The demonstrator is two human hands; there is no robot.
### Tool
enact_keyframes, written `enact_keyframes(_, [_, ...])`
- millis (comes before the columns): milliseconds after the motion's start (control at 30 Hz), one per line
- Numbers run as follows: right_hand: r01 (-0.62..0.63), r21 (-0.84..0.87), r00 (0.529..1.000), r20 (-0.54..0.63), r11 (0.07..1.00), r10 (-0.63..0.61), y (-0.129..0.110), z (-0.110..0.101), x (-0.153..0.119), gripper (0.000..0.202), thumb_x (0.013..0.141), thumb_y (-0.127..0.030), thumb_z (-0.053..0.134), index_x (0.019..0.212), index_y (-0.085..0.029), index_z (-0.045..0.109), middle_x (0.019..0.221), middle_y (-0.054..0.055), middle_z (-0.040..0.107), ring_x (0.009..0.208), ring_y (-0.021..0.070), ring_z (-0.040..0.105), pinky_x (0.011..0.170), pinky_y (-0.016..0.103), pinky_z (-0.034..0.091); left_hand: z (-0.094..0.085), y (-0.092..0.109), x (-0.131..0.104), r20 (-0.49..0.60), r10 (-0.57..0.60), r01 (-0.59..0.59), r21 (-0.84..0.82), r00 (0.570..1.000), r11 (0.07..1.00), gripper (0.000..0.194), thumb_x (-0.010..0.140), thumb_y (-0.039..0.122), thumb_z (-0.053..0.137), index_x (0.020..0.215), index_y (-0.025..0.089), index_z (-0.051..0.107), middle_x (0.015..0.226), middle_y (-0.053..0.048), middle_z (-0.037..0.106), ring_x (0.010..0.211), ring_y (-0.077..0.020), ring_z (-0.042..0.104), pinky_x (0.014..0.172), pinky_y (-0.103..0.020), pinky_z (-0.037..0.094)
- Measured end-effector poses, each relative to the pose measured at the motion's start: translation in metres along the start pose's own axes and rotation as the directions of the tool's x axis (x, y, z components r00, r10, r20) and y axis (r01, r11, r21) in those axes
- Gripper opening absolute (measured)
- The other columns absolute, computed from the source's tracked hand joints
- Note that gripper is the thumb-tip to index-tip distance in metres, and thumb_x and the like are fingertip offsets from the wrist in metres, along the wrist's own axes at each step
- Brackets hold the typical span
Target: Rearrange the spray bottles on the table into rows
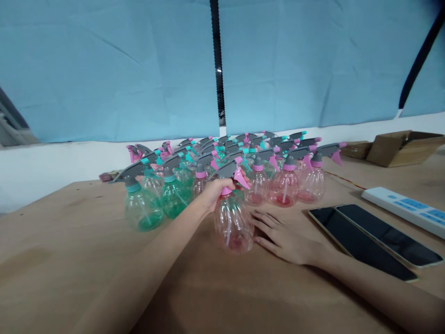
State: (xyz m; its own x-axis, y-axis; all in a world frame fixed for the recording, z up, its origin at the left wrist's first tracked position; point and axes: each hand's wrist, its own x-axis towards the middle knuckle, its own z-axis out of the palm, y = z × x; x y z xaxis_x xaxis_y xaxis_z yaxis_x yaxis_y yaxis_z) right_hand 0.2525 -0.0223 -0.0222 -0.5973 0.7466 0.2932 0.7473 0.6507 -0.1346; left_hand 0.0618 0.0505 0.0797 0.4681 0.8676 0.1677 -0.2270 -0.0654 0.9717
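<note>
The surface (66, 241) was occupied by clustered spray bottles (283, 183). In front of them, a ribbed, clear, pink-tinted bottle (234, 225) was held upright, its top wrapped by the left hand (216, 192); the right hand (283, 239) was laid palm-down beside it, fingers slightly spread. A pink trigger (240, 178) was shown.

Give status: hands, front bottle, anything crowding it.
Left hand gripping pink spray bottle by the neck. Right hand palm-down on table beside it, contact unclear. Other bottles crowded close behind.
</note>
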Motion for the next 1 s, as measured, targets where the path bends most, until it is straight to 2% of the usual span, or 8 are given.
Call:
enact_keyframes(167, [0.007, -0.009, 1.000, 0.013, 1.000, -0.007, 0.0010, -0.0006, 0.0004, 0.052, 0.094, -0.044, 0.028, 0.137, -0.015, 0.035, 0.141, 0.012, 0.037, 0.130, 0.0264, 0.030, 0.106, 0.047, 0.027, -0.0007, -0.0004, -0.0003, -0.032, -0.020, 0.020, 0.024, 0.999, 1.000, 0.042, 0.051, 0.012, 0.049, 0.089, 0.012, 0.068, 0.070, -0.004, 0.068, 0.082, -0.0234, 0.063, 0.074, -0.032, 0.044])
enact_keyframes(333, [0.011, -0.002, 1.000, -0.007, 1.000, -0.011, -0.0001, -0.0026, 0.0003, 0.051, 0.094, -0.043, 0.029, 0.138, -0.017, 0.033, 0.141, 0.011, 0.036, 0.130, 0.0260, 0.030, 0.106, 0.047, 0.027, -0.0004, -0.0011, 0.0009, 0.064, 0.029, -0.031, 0.031, 0.998, 0.999, 0.042, 0.055, 0.012, 0.050, 0.093, 0.015, 0.067, 0.087, -0.004, 0.069, 0.093, -0.0241, 0.061, 0.084, -0.035, 0.042])
enact_keyframes(467, [0.008, -0.016, 1.000, 0.004, 1.000, -0.008, -0.0003, -0.0029, 0.0001, 0.051, 0.094, -0.043, 0.029, 0.137, -0.016, 0.035, 0.141, 0.011, 0.037, 0.129, 0.0259, 0.031, 0.106, 0.047, 0.026, -0.0003, -0.0011, 0.0009, 0.092, 0.055, -0.060, 0.053, 0.994, 0.997, 0.042, 0.057, 0.011, 0.049, 0.095, 0.016, 0.067, 0.093, -0.004, 0.068, 0.097, -0.0236, 0.059, 0.086, -0.035, 0.042])
enact_keyframes(1000, [0.013, -0.015, 1.000, 0.019, 1.000, -0.012, 0.0001, -0.0033, 0.0013, 0.050, 0.094, -0.044, 0.028, 0.136, -0.018, 0.037, 0.142, 0.010, 0.036, 0.129, 0.0263, 0.031, 0.106, 0.047, 0.027, 0.0024, 0.0013, -0.0006, 0.080, 0.054, -0.059, 0.058, 0.995, 0.997, 0.047, 0.056, 0.013, 0.050, 0.099, 0.017, 0.067, 0.093, -0.005, 0.069, 0.098, -0.0256, 0.059, 0.085, -0.036, 0.043])
